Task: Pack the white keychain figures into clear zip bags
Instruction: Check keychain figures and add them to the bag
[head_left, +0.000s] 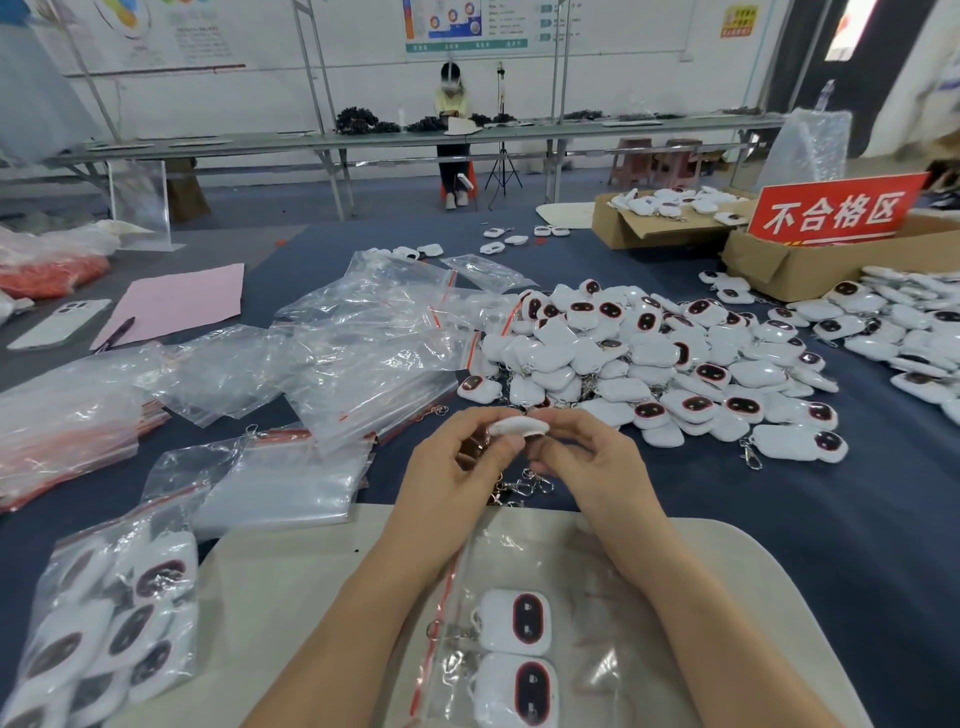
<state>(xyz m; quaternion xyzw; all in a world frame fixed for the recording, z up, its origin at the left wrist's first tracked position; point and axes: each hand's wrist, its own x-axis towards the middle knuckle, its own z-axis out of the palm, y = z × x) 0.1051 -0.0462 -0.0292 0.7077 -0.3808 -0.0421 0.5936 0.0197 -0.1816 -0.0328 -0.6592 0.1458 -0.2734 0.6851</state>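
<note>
Left hand (457, 470) and right hand (589, 460) pinch one white keychain figure (519, 427) above the surface (831, 519), edge-on, face hidden. Forearms partly cover a clear zip bag (597, 670), cut off below.

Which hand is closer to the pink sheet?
Left. The left hand is toward the camera and right of the pink sheet; the right hand lies farther right. Both pinch one white figure.
</note>
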